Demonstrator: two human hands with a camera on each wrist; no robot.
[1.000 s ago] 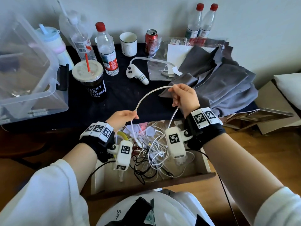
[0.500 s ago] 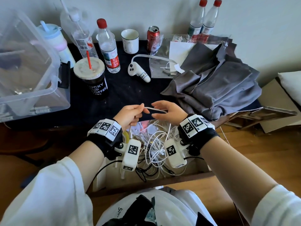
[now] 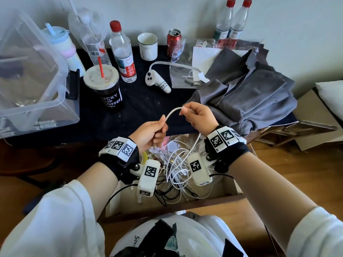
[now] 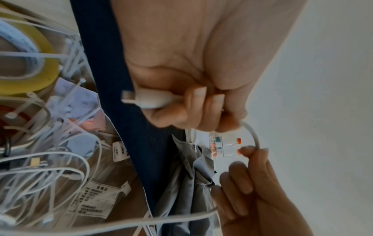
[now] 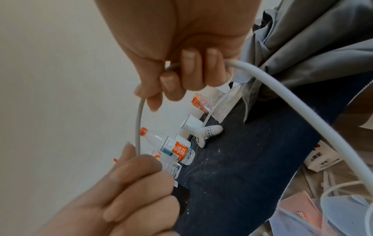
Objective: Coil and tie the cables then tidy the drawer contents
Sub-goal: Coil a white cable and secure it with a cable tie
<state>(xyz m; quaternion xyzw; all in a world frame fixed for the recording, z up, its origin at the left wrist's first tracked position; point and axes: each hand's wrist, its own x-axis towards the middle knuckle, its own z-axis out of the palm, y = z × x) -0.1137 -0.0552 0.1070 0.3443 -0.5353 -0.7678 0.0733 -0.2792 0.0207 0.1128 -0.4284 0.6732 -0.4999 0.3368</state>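
A white cable point(image 3: 171, 113) arcs between both hands above the open drawer point(image 3: 204, 199). My left hand point(image 3: 154, 129) grips its plug end; the white connector point(image 4: 147, 99) pokes out of the fist in the left wrist view. My right hand point(image 3: 196, 116) pinches the cable point(image 5: 139, 121) a short way along. From there the cable's rest point(image 3: 194, 143) hangs down into a tangle of white and black cables point(image 3: 178, 169) in the drawer. Loose white zip ties point(image 4: 66, 102), a yellow tape roll point(image 4: 40, 63) and paper labels point(image 4: 96, 201) also lie in the drawer.
On the dark tabletop point(image 3: 148, 101) stand a coffee cup point(image 3: 105, 88), water bottles point(image 3: 122, 54), a mug point(image 3: 148, 46), a red can point(image 3: 173, 42) and a white controller point(image 3: 157, 82). A clear plastic bin point(image 3: 31, 80) sits left, grey cloth point(image 3: 248, 95) right.
The hands, close together half a second ago, have moved apart and risen a little. The cable between them now forms a small arch.
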